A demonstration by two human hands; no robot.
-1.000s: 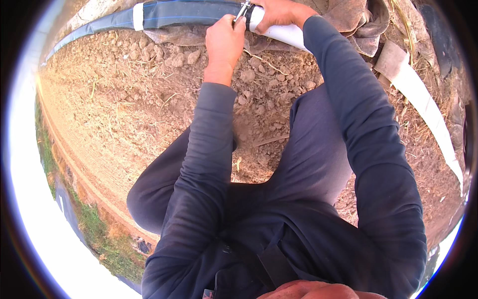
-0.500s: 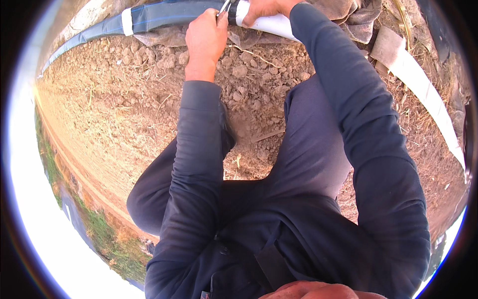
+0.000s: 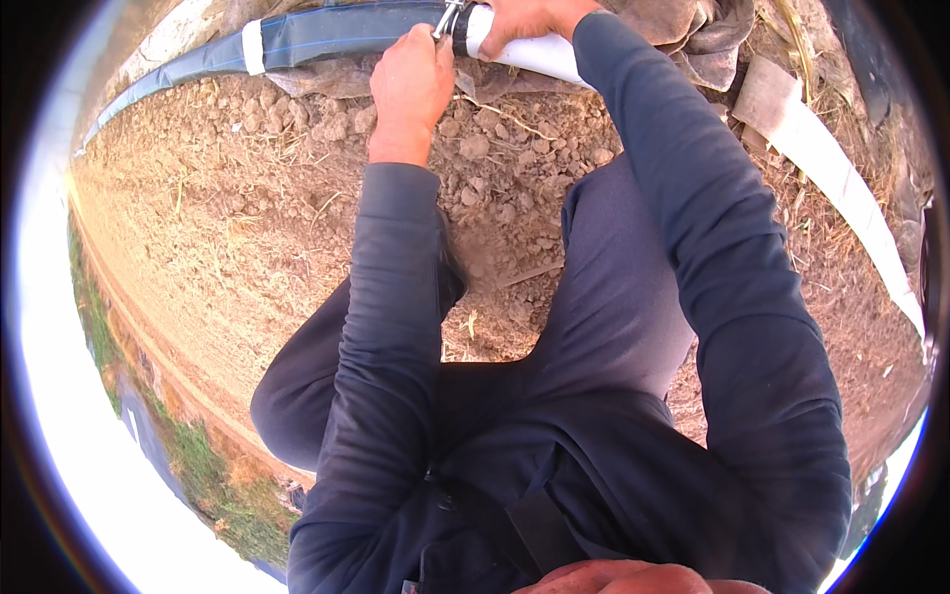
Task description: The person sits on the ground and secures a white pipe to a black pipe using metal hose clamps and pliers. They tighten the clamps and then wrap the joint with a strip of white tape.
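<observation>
Holds thin silver metal tool [image 3: 448, 19] in curled left hand [image 3: 412, 81]. Grips round white pipe [image 3: 542, 56] with right hand [image 3: 522, 20], bent wide.

Along the far side I see the hose [image 3: 346, 32] running left from the pipe [image 3: 542, 56]. Cloth [image 3: 717, 54] lies right of it, a strip [image 3: 841, 163] farther right and nearer.

White pipe [image 3: 542, 56] — smooth plastic | tool [image 3: 450, 16] — shiny metal | sleeves [image 3: 394, 257]: matt cloth | soil [image 3: 247, 188]: rough
</observation>
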